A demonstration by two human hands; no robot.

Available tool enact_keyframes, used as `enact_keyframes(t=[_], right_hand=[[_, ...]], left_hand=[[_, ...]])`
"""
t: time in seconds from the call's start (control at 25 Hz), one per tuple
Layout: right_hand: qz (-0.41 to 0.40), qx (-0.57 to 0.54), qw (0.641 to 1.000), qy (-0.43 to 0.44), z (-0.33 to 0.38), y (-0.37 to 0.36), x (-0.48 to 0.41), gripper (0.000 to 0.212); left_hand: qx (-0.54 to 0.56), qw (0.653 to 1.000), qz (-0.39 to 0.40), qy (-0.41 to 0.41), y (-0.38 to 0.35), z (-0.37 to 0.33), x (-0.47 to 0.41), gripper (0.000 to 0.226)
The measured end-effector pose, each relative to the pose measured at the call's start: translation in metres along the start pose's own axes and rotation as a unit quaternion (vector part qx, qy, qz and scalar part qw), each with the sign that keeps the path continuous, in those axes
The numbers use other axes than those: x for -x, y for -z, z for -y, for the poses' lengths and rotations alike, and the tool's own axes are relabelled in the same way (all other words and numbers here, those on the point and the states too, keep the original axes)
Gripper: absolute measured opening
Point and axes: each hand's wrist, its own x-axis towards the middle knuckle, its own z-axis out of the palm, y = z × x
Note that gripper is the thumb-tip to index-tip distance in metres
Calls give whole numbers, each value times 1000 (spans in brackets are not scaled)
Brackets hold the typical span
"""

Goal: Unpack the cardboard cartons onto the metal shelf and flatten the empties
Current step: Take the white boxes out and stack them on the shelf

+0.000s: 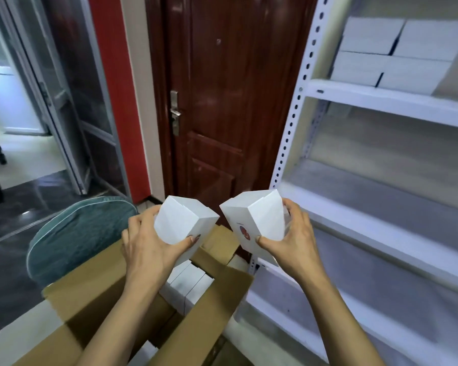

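Observation:
My left hand [146, 244] grips a white box [185, 220], held tilted above an open brown cardboard carton [95, 294]. My right hand [293, 239] grips a second white box [254, 215] that has a red and blue mark on its side. Both boxes are lifted clear of the carton. More white boxes [188, 283] stand packed inside the carton below. To the right stands the white metal shelf [375, 101]. Its upper level carries several stacked white boxes [396, 51]; the middle and lower levels hold nothing.
A dark red wooden door [222, 101] with a metal handle is straight ahead. A teal cushion [80, 231] lies left of the carton. A glass partition [64, 114] and dark floor are at the far left. The shelf's perforated upright [293, 112] rises next to the door.

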Motion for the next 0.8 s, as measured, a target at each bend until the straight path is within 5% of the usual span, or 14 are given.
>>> enact_keyframes(t=[0.8], right_hand=[[-235,-11,972,-15,-8,182,41,90]], left_hand=[[182,971,21,-155,-16,-172,17,87]])
